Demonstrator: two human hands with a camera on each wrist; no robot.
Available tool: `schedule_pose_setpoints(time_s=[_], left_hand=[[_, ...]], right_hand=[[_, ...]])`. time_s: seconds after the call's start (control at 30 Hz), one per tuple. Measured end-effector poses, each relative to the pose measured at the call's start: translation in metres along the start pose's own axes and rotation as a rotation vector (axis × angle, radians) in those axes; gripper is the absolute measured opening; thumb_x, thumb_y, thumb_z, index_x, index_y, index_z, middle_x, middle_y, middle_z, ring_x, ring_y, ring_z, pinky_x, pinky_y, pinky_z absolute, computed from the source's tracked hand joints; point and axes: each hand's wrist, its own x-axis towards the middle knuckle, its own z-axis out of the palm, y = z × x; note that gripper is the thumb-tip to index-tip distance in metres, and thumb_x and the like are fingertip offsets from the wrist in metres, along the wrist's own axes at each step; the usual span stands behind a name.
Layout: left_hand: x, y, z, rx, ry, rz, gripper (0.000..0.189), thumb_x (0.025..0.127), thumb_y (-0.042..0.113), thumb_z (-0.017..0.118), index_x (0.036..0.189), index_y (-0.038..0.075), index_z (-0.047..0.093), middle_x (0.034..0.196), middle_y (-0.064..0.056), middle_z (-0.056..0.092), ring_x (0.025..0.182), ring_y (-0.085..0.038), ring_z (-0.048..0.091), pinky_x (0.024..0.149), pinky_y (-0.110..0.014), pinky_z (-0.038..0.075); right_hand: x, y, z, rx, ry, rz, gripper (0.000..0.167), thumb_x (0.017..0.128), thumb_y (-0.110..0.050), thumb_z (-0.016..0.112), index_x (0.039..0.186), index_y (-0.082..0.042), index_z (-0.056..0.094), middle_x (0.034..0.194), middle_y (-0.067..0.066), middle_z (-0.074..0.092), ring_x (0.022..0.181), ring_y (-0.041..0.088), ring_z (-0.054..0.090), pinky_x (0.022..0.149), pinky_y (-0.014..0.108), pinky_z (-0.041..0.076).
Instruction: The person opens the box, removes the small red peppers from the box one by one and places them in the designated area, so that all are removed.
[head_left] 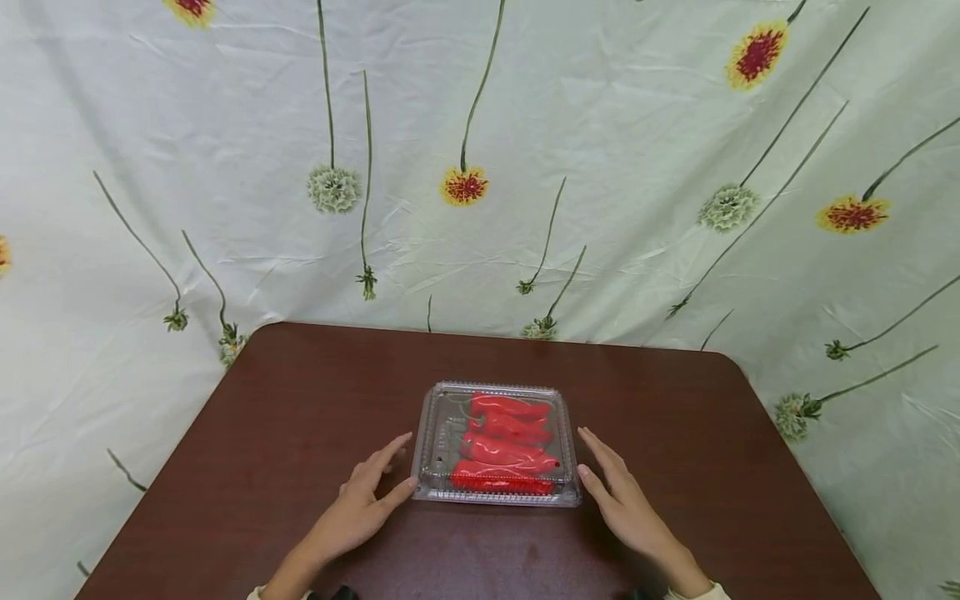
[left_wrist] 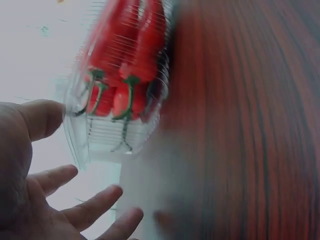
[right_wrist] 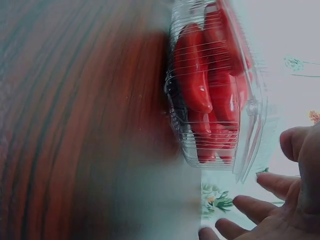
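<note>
Clear plastic makes up the lidded box [head_left: 429, 442] that sits flat on the dark brown desk [head_left: 315, 400], squarely between the person's two hands. Red peppers [head_left: 504, 452] lie inside it, stacked side by side, their length running across from hand to hand, with green stems [left_wrist: 131, 95] toward the left. From where I stand the box, too, looks longer from side to side than front to back, so its short ends face the palms.

The left hand [head_left: 360, 508] is spread wide, thumb well apart from straight fingers, and grips nothing; its thumb tip comes right up to the box's left rim (touching or a hair short, I can't say which). The right hand [head_left: 626, 508] mirrors it, fingers loose and extended, holding nothing, its thumb just beside the right edge with a sliver of space showing. By my judgement the left is slightly nearer, and everything hinges on those two narrow gaps: the box lies to the right of one hand and to the left of the other. Behind the desk hangs a pale flowered cloth [head_left: 615, 125].
</note>
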Motion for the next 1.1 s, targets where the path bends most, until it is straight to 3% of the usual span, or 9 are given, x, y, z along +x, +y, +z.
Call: schedule_pose_setpoints(time_s=[0.13, 0.23, 0.3, 0.4, 0.5, 0.63, 0.83, 1.1], left_hand=[[0.0019, -0.0005, -0.0008, -0.14, -0.039, -0.03, 0.063, 0.098, 0.033, 0.065, 0.153, 0.02, 0.037, 0.134, -0.012, 0.055, 0.11, -0.023, 0.056, 0.092, -0.044, 0.048], [0.0022, -0.0005, -0.0015, -0.251, -0.08, -0.053, 0.06, 0.097, 0.027, 0.067, 0.15, 0.017, 0.04, 0.127, -0.014, 0.056, 0.099, -0.02, 0.059, 0.08, -0.029, 0.05], [0.0023, -0.001, -0.0019, -0.315, -0.101, -0.07, 0.059, 0.097, 0.025, 0.068, 0.148, 0.016, 0.041, 0.124, -0.015, 0.056, 0.096, -0.02, 0.06, 0.077, -0.026, 0.051], [0.0022, -0.0017, -0.0019, -0.389, -0.111, -0.085, 0.059, 0.095, 0.023, 0.07, 0.147, 0.014, 0.043, 0.121, -0.015, 0.058, 0.094, -0.021, 0.062, 0.078, -0.026, 0.051], [0.002, -0.0025, -0.0016, -0.45, -0.116, -0.096, 0.06, 0.094, 0.021, 0.071, 0.146, 0.011, 0.043, 0.118, -0.014, 0.059, 0.094, -0.021, 0.062, 0.079, -0.027, 0.05], [0.0013, -0.0029, -0.0013, -0.558, -0.142, -0.125, 0.063, 0.092, 0.016, 0.072, 0.146, 0.008, 0.04, 0.116, -0.01, 0.058, 0.092, -0.016, 0.062, 0.08, -0.027, 0.05], [0.0019, -0.0017, 0.0006, -0.674, -0.144, -0.157, 0.063, 0.091, 0.008, 0.071, 0.145, 0.001, 0.038, 0.111, -0.002, 0.058, 0.087, -0.01, 0.061, 0.074, -0.025, 0.048], [-0.0021, 0.0057, 0.0043, -0.696, -0.064, -0.23, 0.057, 0.092, 0.009, 0.07, 0.141, -0.005, 0.045, 0.116, -0.006, 0.06, 0.085, -0.008, 0.06, 0.076, -0.024, 0.051]], right_hand=[[-0.0005, -0.0005, -0.0011, 0.069, 0.003, 0.039, 0.05, 0.105, -0.021, 0.053, 0.152, -0.009, 0.042, 0.157, 0.016, 0.041, 0.146, 0.041, 0.032, 0.112, 0.067, 0.028], [-0.0003, -0.0001, -0.0023, 0.122, 0.004, 0.082, 0.046, 0.104, -0.019, 0.055, 0.148, -0.012, 0.047, 0.153, 0.008, 0.049, 0.146, 0.029, 0.037, 0.116, 0.048, 0.033], [-0.0004, 0.0004, -0.0032, 0.188, -0.004, 0.098, 0.043, 0.104, -0.017, 0.055, 0.146, -0.012, 0.05, 0.149, 0.008, 0.052, 0.141, 0.017, 0.043, 0.113, 0.034, 0.037], [-0.0008, 0.002, -0.0039, 0.315, -0.028, 0.082, 0.039, 0.104, -0.011, 0.053, 0.142, -0.002, 0.05, 0.142, 0.02, 0.055, 0.125, 0.004, 0.055, 0.1, 0.021, 0.046], [-0.0015, 0.0035, -0.0043, 0.431, -0.064, 0.064, 0.039, 0.103, -0.007, 0.052, 0.14, 0.008, 0.047, 0.136, 0.032, 0.053, 0.111, 0.0, 0.062, 0.09, 0.022, 0.054], [-0.0025, 0.0045, -0.0044, 0.473, -0.089, 0.094, 0.04, 0.102, -0.008, 0.056, 0.138, 0.008, 0.048, 0.133, 0.034, 0.054, 0.106, 0.003, 0.064, 0.087, 0.023, 0.055], [-0.0039, 0.0031, -0.0048, 0.502, -0.125, 0.181, 0.042, 0.099, -0.011, 0.062, 0.134, 0.008, 0.049, 0.131, 0.031, 0.055, 0.105, 0.006, 0.065, 0.087, 0.024, 0.056], [-0.0048, 0.0025, -0.0022, 0.496, -0.125, 0.25, 0.036, 0.098, -0.011, 0.063, 0.125, 0.01, 0.052, 0.117, 0.016, 0.061, 0.097, 0.007, 0.066, 0.085, 0.025, 0.057]])
